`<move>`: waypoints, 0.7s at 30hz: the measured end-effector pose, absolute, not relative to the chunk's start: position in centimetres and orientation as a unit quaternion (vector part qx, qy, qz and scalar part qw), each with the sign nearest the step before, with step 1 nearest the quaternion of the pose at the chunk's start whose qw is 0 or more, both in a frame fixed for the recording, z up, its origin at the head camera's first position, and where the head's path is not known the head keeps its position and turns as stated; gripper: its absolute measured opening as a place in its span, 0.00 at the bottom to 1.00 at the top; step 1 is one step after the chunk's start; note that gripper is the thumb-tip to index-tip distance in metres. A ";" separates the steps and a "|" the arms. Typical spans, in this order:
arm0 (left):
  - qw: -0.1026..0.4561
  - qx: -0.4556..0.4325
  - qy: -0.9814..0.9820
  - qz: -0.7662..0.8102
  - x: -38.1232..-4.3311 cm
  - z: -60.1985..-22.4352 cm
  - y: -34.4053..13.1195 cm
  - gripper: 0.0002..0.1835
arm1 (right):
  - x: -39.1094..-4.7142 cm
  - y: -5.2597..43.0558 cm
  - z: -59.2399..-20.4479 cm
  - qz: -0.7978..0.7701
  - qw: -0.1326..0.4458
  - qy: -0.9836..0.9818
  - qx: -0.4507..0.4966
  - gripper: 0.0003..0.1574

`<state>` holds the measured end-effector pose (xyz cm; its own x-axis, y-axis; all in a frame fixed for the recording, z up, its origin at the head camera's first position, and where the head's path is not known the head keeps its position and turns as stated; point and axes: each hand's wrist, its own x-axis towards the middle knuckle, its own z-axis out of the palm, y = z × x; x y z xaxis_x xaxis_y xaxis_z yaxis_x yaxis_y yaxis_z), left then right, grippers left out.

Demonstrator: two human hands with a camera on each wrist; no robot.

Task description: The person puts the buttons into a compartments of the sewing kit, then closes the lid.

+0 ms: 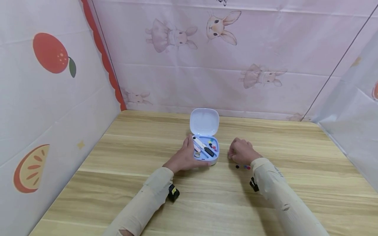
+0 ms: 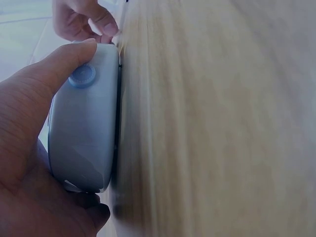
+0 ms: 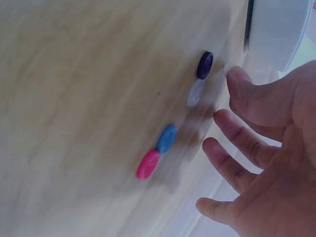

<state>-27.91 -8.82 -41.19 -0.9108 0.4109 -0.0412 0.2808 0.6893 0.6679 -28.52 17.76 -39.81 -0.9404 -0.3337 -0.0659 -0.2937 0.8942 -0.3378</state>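
Observation:
A pale blue sewing kit box (image 1: 215, 159) stands on the table with its lid (image 1: 204, 122) raised. My left hand (image 1: 184, 156) grips it, thumb along the front beside the round blue catch (image 2: 82, 75), fingers on the far left side. Inside lie a white-and-black tool (image 1: 203, 146) and several small coloured buttons (image 1: 211, 144). Just right of the box, my right hand (image 1: 242, 151) pinches a small clear button (image 3: 227, 69) at the thumb tip; its other fingers are spread. Under it on the table are a dark button (image 3: 205, 65), a clear one (image 3: 195, 93), a blue one (image 3: 166, 138) and a pink one (image 3: 147, 165).
The wood-grain table (image 1: 141, 147) meets a pink rabbit-print curtain (image 1: 177, 82) at the back. White fruit-print sheets (image 1: 73, 108) hang at both sides. A black wrist camera (image 1: 173, 192) sits at the left cuff, another (image 1: 254, 184) at the right cuff.

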 end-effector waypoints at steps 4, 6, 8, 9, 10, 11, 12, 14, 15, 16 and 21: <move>0.094 0.189 0.914 0.346 -27.9 -41.2 -8.8 0.73 | -28.5 17.7 -39.8 -0.163 0.069 0.971 -0.162 0.09; 0.094 0.189 0.914 0.346 -27.9 -41.1 -8.8 0.73 | -28.6 17.7 -39.7 -0.164 0.070 0.971 -0.161 0.08; 0.094 0.189 0.914 0.346 -27.9 -41.1 -8.8 0.73 | -28.6 17.6 -39.5 -0.167 0.067 0.971 -0.160 0.05; 0.094 0.188 0.914 0.347 -27.9 -41.1 -8.8 0.73 | -28.7 17.6 -39.4 -0.170 0.065 0.970 -0.159 0.04; 0.095 0.188 0.914 0.347 -27.9 -41.1 -8.8 0.73 | -28.7 17.5 -39.3 -0.174 0.062 0.970 -0.157 0.04; 0.095 0.188 0.914 0.348 -27.9 -41.1 -8.8 0.73 | -28.7 17.5 -39.1 -0.179 0.057 0.970 -0.155 0.04; 0.094 0.188 0.913 0.350 -27.9 -41.1 -8.8 0.72 | -28.8 17.4 -39.0 -0.184 0.052 0.970 -0.152 0.04; 0.093 0.188 0.912 0.353 -28.0 -41.2 -8.8 0.72 | -28.8 17.3 -38.7 -0.191 0.036 0.969 -0.151 0.04; 0.092 0.188 0.911 0.355 -28.0 -41.2 -8.8 0.71 | -28.9 17.2 -38.6 -0.195 0.026 0.969 -0.152 0.05; 0.092 0.188 0.911 0.356 -28.0 -41.2 -8.8 0.71 | -28.9 17.0 -38.5 -0.198 0.015 0.968 -0.152 0.05; 0.097 0.183 0.912 0.354 -27.9 -41.1 -8.8 0.73 | -29.2 16.0 -38.3 -0.217 -0.034 0.963 -0.157 0.04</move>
<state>-27.88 -8.75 -41.09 -0.9140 0.4028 -0.0475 0.2654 0.6826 0.6809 -29.20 16.03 -38.30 -0.9481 -0.2882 0.1343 -0.3179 0.8564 -0.4069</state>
